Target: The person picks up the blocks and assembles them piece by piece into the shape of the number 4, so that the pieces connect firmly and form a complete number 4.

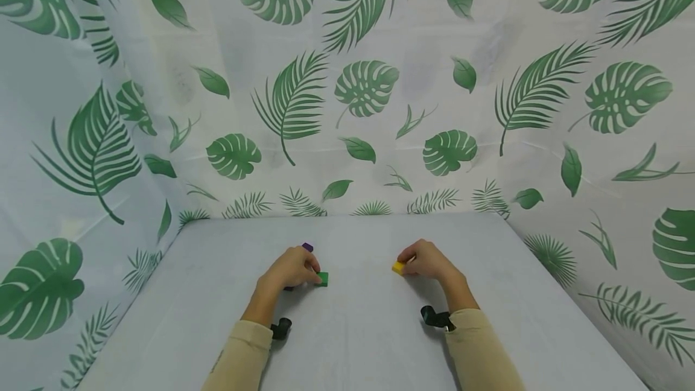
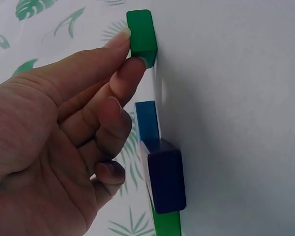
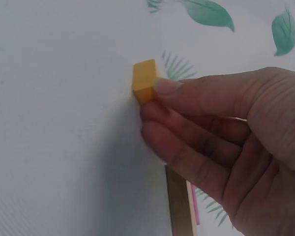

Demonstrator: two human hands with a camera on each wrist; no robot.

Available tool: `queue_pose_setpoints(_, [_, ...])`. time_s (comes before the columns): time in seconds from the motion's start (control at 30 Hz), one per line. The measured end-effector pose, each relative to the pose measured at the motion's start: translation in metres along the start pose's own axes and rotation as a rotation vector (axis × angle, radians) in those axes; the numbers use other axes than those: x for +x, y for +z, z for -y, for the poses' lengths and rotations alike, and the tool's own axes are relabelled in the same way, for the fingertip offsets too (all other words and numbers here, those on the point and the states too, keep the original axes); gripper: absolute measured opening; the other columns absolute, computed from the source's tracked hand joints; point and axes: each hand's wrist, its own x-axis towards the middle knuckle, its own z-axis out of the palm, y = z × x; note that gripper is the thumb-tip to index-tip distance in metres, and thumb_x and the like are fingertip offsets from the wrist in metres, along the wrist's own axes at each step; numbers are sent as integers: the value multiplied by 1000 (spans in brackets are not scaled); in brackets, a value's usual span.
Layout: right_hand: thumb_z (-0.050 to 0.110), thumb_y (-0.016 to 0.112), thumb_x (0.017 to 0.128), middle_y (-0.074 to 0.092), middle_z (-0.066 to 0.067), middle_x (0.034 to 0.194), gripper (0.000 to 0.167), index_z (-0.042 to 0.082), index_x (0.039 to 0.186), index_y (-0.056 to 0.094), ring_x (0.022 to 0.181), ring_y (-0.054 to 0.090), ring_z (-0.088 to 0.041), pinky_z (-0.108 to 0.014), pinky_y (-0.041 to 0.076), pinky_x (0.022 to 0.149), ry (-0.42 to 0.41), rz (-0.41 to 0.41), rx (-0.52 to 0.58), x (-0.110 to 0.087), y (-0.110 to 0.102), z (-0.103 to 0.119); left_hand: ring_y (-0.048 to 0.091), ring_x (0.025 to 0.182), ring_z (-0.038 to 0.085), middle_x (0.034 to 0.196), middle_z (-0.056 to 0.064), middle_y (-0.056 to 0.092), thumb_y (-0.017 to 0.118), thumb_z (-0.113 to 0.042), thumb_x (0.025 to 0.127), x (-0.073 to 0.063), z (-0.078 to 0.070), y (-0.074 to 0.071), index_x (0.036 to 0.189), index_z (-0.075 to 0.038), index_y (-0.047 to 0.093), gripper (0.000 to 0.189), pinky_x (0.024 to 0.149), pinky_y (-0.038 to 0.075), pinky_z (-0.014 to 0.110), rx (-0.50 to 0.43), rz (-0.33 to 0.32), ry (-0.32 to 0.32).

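My left hand (image 1: 295, 268) pinches a small green block (image 1: 323, 279) (image 2: 141, 33) between thumb and forefinger on the white table (image 1: 353, 330). Behind that hand lie a dark purple block (image 2: 166, 181), a blue block (image 2: 147, 120) and another green piece (image 2: 167, 225); the head view shows only a purple block (image 1: 307, 247) past the knuckles. My right hand (image 1: 426, 260) pinches a small yellow block (image 1: 399, 267) (image 3: 144, 81) that rests on the table. A tan wooden piece (image 3: 179, 201) and a thin pink piece (image 3: 195, 208) lie under the right palm.
The table stands in a corner of leaf-printed curtain walls (image 1: 358, 95). A black wrist strap mount (image 1: 436, 317) sits on each forearm.
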Motion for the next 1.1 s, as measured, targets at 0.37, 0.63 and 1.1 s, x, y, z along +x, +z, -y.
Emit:
queue_pose_setpoints(0.37, [2,80,86,77,-8,106,24,3,110,80,92,67,-18,-31,57,77,-68,-30,24,6,10,-5,60,73,15,87,-2,74,86,-15,84,4,0,4,94,-12,79,12,61,50,30,-22,-14,26])
queue_pose_setpoints(0.63, [2,76,90,74,-7,109,22,5,112,79,101,65,-22,-40,58,90,-92,-58,8,8,18,-5,62,74,14,86,-5,75,87,-17,83,6,2,8,96,-12,81,15,65,50,31,-32,-2,49])
queue_pose_setpoints(1.1, [4,77,91,74,-3,107,18,11,108,80,94,63,-17,-35,56,86,-129,-53,14,13,30,1,61,69,10,80,-5,73,88,-16,83,9,-3,18,94,-11,79,15,62,51,27,-121,84,105])
